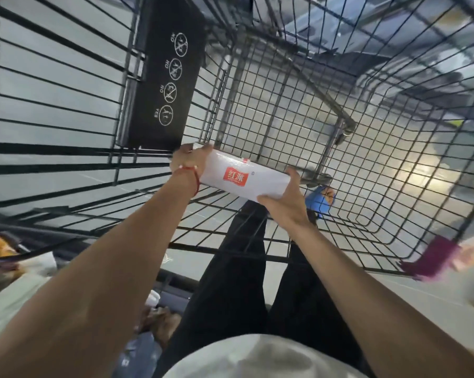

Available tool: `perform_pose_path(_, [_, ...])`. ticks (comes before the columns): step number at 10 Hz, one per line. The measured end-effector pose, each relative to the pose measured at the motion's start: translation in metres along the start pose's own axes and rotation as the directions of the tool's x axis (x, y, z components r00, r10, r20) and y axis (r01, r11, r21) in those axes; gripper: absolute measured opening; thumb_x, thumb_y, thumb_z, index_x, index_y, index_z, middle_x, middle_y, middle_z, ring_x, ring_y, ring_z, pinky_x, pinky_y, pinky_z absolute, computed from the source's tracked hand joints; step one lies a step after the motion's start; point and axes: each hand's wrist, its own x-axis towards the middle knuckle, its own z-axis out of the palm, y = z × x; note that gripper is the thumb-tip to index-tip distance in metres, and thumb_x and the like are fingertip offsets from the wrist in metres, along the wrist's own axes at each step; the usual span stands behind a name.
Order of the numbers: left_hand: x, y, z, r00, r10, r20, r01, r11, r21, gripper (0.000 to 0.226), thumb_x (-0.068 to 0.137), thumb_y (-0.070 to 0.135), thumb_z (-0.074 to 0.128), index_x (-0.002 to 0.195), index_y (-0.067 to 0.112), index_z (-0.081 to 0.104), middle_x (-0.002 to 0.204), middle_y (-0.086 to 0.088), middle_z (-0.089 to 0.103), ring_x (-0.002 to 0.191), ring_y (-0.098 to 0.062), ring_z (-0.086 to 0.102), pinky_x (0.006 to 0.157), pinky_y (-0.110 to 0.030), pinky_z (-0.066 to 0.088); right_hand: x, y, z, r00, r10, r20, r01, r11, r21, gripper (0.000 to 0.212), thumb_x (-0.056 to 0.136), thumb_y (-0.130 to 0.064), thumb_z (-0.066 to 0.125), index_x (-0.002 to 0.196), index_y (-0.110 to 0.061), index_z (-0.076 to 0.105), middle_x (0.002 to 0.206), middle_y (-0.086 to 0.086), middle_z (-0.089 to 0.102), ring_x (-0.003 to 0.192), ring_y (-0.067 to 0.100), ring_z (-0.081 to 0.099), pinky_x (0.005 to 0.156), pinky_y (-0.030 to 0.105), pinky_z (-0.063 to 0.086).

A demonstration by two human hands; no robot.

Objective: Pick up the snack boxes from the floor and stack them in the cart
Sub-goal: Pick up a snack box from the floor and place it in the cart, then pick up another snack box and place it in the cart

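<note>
Head view, looking down into a wire cart [53, 149].

Left: the side wall is made of wide-spaced horizontal bars. A black panel [164, 77] with four round pictograms hangs against it, and its lower edge is just beside the left hand [188, 163].

Centre: the left hand is clamped on the left end of the snack box [244, 175], with the fingers curled over that end. A red string [194, 181] circles the wrist. The box is white and oblong, with a red square logo on its top face. It is level-ish, held in the air between both hands inside the basket opening, over the near edge of the mesh bottom [298, 105]. Contact with the wire: cannot tell.

The right hand [285, 203] grips the right end, thumb up along that edge.

Right: the mesh bottom past the box carries nothing. A blue shoe [319, 199] shows through the wire. A blurred purple object [432, 257] sits on the right rim.
</note>
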Motion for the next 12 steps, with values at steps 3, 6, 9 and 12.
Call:
perform_pose_path(3, [-0.014,-0.015,-0.018,1.000,-0.007,0.002,0.006,0.992,0.123,0.057,0.097,0.050,0.053,0.135,0.008,0.053,0.133,-0.016,0.057,0.112,-0.030,0.055,0.095,-0.035,0.045,-0.011,-0.001,0.015,0.996,-0.028,0.081,0.032,0.998,-0.046,0.116,0.083,-0.022,0.078,0.163,-0.030,-0.005,0.162,0.004,0.034,0.143,0.031,0.042,0.104,0.041,0.050])
perform_pose_path(6, [-0.056,-0.020,-0.035,0.993,0.054,0.100,-0.044,0.994,-0.103,0.048,0.100,0.023,0.050,0.144,0.003,0.046,0.149,-0.018,0.047,0.136,-0.034,0.047,0.093,-0.032,0.044,-0.038,-0.005,-0.003,0.997,-0.051,0.057,0.048,0.997,0.059,0.071,0.100,-0.025,0.064,0.162,-0.022,0.029,0.152,0.000,0.046,0.136,0.022,0.048,0.117,0.040,0.041])
perform_pose_path(9, [-0.178,-0.041,-0.023,0.932,0.345,0.106,-0.308,0.914,-0.266,0.026,0.082,0.024,0.062,0.107,0.019,0.068,0.128,-0.012,0.065,0.122,-0.032,0.059,0.110,-0.047,0.043,-0.133,0.019,-0.050,0.969,-0.208,-0.133,0.243,0.902,0.356,0.027,0.101,-0.011,0.059,0.127,-0.013,0.062,0.089,-0.004,0.066,0.076,0.006,0.060,0.067,0.008,0.047])
perform_pose_path(12, [-0.297,-0.093,0.011,0.772,0.579,0.263,-0.550,0.816,-0.180,0.010,0.095,0.023,0.060,0.100,0.029,0.067,0.124,0.001,0.063,0.111,-0.018,0.057,0.092,-0.036,0.048,-0.247,0.115,-0.079,0.909,-0.171,-0.379,0.394,0.650,0.650,0.024,0.101,-0.011,0.059,0.125,-0.012,0.066,0.101,0.000,0.066,0.087,0.011,0.061,0.076,0.019,0.049])
